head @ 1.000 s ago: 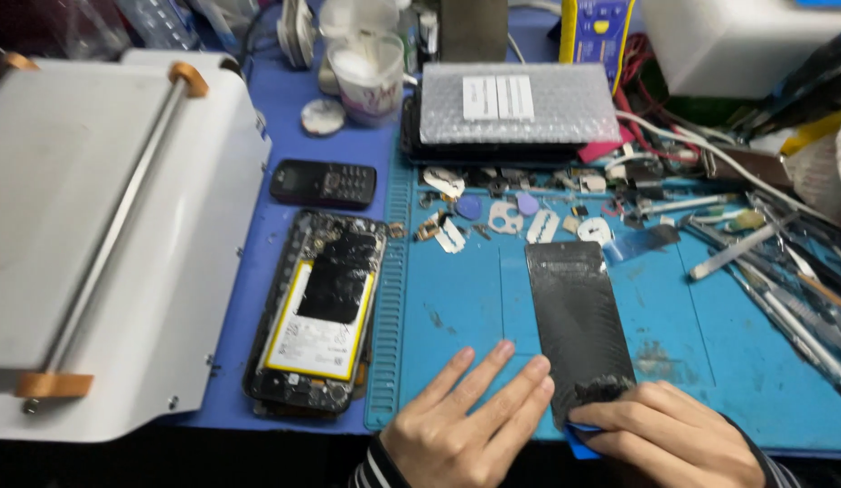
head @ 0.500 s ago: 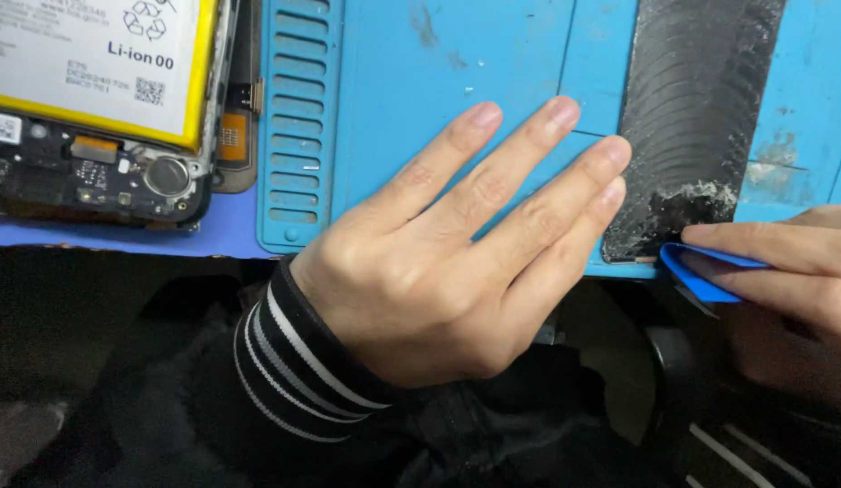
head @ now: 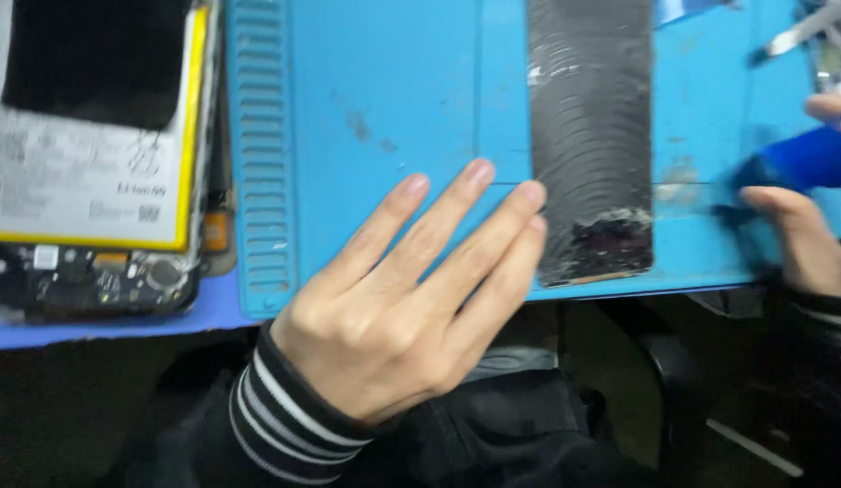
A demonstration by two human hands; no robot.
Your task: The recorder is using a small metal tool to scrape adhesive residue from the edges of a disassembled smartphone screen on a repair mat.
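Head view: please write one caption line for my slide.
Left hand rests flat on the blue mat beside a cracked dark screen panel; right hand holds a blurred blue tool.

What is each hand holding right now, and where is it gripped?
The left hand holds nothing; it lies flat on the blue mat, fingertips against the cracked screen panel. The right hand pinches a blurred blue tool; which part cannot be told.

One head camera looks steeply down, close over the blue mat (head: 384, 108).
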